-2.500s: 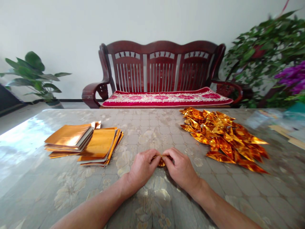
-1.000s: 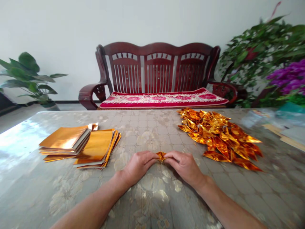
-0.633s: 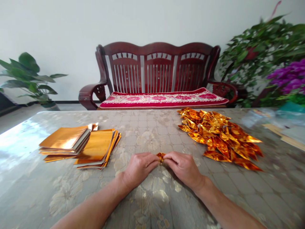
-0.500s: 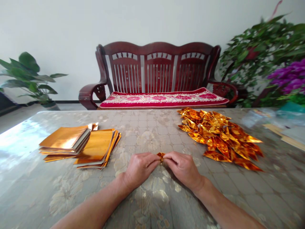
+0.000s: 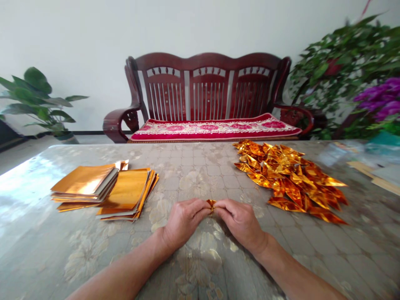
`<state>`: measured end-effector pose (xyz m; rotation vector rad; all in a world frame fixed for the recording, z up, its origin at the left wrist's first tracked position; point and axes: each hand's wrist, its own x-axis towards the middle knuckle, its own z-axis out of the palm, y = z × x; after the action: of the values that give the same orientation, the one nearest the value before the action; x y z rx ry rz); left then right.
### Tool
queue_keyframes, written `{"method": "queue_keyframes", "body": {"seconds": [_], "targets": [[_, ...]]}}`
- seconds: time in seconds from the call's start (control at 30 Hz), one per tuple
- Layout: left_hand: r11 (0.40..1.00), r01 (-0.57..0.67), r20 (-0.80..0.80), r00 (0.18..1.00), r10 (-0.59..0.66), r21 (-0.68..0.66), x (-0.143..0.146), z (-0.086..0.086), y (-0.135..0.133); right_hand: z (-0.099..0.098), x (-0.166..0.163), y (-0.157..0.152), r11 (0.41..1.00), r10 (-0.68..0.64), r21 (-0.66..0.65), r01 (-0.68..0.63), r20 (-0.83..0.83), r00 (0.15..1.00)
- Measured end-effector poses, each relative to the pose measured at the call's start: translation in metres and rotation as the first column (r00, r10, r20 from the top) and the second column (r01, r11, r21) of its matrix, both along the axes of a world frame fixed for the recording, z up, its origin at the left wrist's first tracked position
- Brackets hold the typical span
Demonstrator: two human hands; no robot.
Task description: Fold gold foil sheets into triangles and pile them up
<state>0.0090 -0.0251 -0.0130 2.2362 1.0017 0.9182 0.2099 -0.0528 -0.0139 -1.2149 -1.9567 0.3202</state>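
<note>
Right now your left hand (image 5: 183,220) and right hand (image 5: 240,221) are pinching the small gold foil piece (image 5: 211,204) between them, low over the table (image 5: 200,166); squeezing unevenly risks tearing it or skewing its crease, with the folded pile (image 5: 290,179) lying near right.

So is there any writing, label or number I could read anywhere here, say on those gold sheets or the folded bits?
None: no readable text shows anywhere.
The gold sheets and the heap of folded pieces are plain foil.
The folded piece pinched by the left hand and the right hand bears no print.
</note>
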Motion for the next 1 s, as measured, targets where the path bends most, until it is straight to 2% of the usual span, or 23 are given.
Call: {"method": "queue_keyframes", "body": {"seconds": [0.23,0.4,0.6,0.83,1.0], "targets": [[1.000,0.023,0.013,1.000,-0.022,-0.017,-0.002,0.002,0.000,0.001,0.001,0.000,0.998,0.039,-0.048,-0.042,-0.057,0.998],[0.995,0.091,0.025,0.996,-0.090,-0.039,-0.006,0.001,0.002,0.002,0.004,-0.001,0.986,0.125,-0.100,-0.135,-0.101,0.987],[0.981,0.183,0.007,0.983,-0.183,-0.065,-0.010,0.000,0.004,0.003,0.009,-0.002,0.970,0.191,-0.138,-0.198,-0.064,0.980],[0.937,0.346,-0.067,0.937,-0.342,0.050,-0.013,0.005,0.006,0.006,0.010,0.000,0.931,0.329,-0.149,-0.334,-0.055,0.943],[0.906,0.406,-0.136,0.910,-0.391,0.117,-0.015,0.005,0.003,0.009,0.009,0.000,0.908,0.394,-0.130,-0.397,-0.052,0.918]]}}
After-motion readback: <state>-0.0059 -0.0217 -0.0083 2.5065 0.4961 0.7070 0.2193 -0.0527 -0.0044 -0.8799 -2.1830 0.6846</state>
